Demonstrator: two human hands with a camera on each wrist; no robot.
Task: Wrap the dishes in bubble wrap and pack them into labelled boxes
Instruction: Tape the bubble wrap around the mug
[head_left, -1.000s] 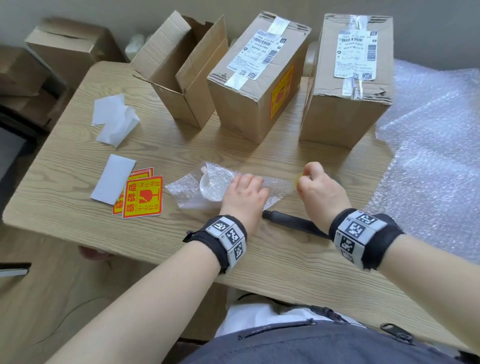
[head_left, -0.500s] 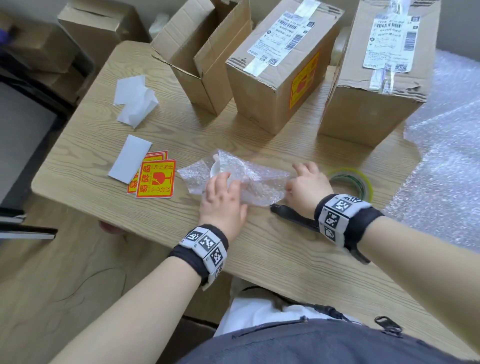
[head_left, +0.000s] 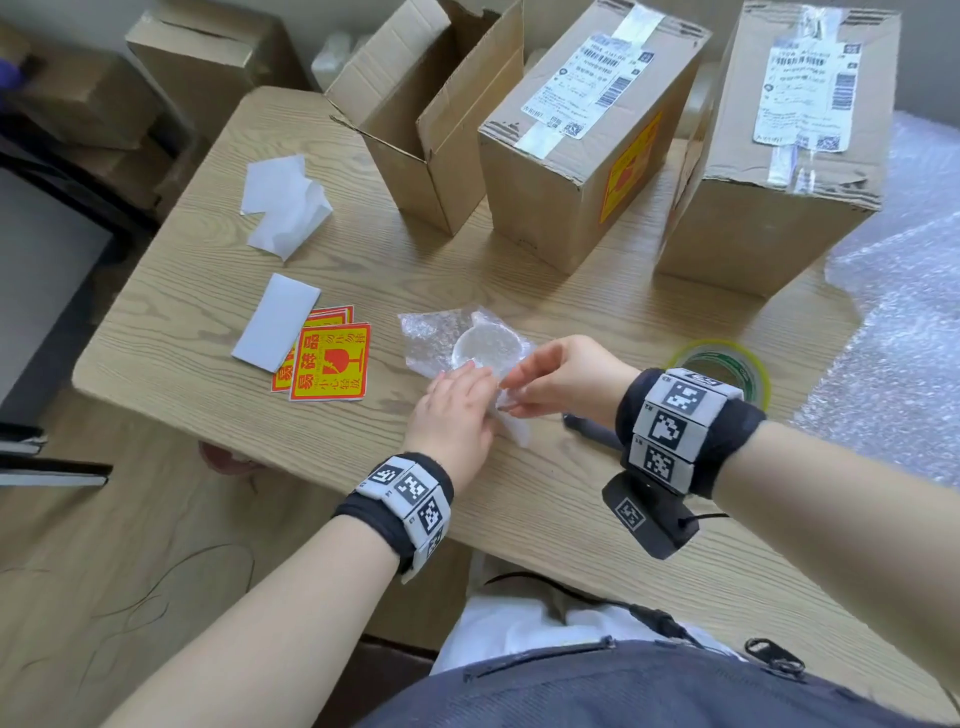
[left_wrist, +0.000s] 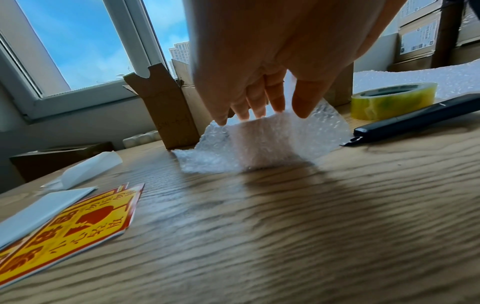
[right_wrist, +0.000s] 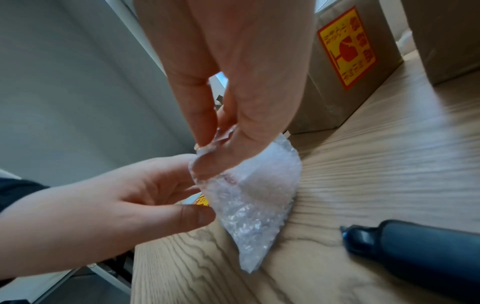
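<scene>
Right hand (head_left: 563, 376) has left the tape roll (head_left: 719, 366) and come across to the bubble wrap (head_left: 441, 338); the roll now sits alone on the tabletop (head_left: 519, 519), right of the hands. Its grip is a thumb-and-finger pinch on the near edge of the wrap, lifted up off the wood; the right wrist view shows this plainly.

Left hand (head_left: 454, 415) was lying flat on the bundle half a second ago. Now its fingers are spread and near straight, tips touching the raised flap, thumb just beside it. Not curled round anything.

Small white dish (head_left: 485, 345) is inside the wrap, mid-tabletop, near the front edge, just right of the red and yellow fragile stickers (head_left: 332, 364). Partly covered only; far end of the wrap is loose.

My read: folding the flap over the dish comes next, then tape. Nothing sealed yet. The open box (head_left: 426, 119) at far left looks like the destination. Black knife (head_left: 589, 428) lies just right of the bundle, so watch the wrist.
</scene>
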